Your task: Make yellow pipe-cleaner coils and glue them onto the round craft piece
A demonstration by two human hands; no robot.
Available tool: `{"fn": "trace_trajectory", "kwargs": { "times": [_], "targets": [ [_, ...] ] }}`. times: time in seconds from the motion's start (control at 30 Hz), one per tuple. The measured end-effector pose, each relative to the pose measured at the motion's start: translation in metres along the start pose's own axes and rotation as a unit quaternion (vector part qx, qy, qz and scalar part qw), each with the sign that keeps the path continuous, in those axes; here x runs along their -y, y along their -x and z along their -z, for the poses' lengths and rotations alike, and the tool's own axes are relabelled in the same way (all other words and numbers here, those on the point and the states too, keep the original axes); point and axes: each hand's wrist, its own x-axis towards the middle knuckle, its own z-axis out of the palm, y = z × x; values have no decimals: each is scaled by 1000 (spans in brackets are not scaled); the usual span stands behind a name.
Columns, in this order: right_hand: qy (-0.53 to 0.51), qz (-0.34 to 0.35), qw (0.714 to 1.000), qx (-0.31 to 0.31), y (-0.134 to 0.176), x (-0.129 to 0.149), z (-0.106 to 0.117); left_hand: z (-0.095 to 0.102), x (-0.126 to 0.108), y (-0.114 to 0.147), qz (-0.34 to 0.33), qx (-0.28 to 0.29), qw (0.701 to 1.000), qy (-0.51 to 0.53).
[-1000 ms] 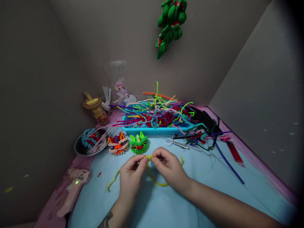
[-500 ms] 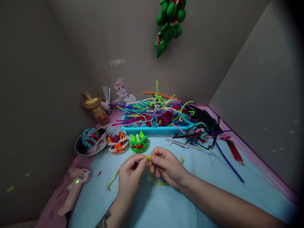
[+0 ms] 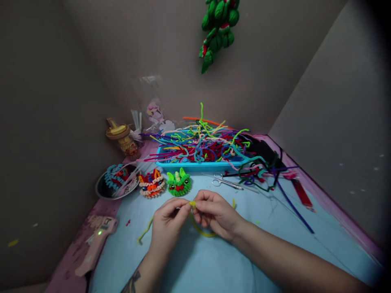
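Between the fingertips of both hands is a small twisted part of a yellow pipe cleaner (image 3: 203, 233). My left hand (image 3: 169, 221) pinches it from the left, with one yellow end sticking out beyond the wrist. From the other side my right hand (image 3: 215, 212) pinches the same spot, thumb against fingers. A yellow loop hangs below my right fingers, and another tip shows behind that hand. Just beyond my hands sit a green pipe-cleaner creature head (image 3: 179, 182) and an orange and cream one (image 3: 152, 184). The exact twist is partly hidden by my fingertips.
A blue tray (image 3: 198, 167) heaped with coloured pipe cleaners stands at the back. Scissors (image 3: 227, 182) lie before it, loose stems to the right. At left are a metal bowl (image 3: 100, 192), a pink glue gun (image 3: 97, 246) with a lit green light, and a lidded cup (image 3: 122, 138).
The twisted yellow part and my fingertips have shifted very slightly to the right and down. Both hands keep their pinch; the other things stay in place.
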Motion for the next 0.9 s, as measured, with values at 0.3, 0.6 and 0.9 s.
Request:
{"fn": "trace_trajectory", "kwargs": {
  "times": [0.3, 0.6, 0.9],
  "targets": [
    [-1, -9, 1000, -3, 0, 1, 0, 1, 4, -2, -5, 14, 1000, -10],
    [-7, -14, 1000, 10, -2, -1, 4, 2, 4, -4, 0, 28, 1000, 4],
    [3, -32, 999, 12, -3, 2, 5, 1, 4, -4, 3, 28, 1000, 10]
  ]
}}
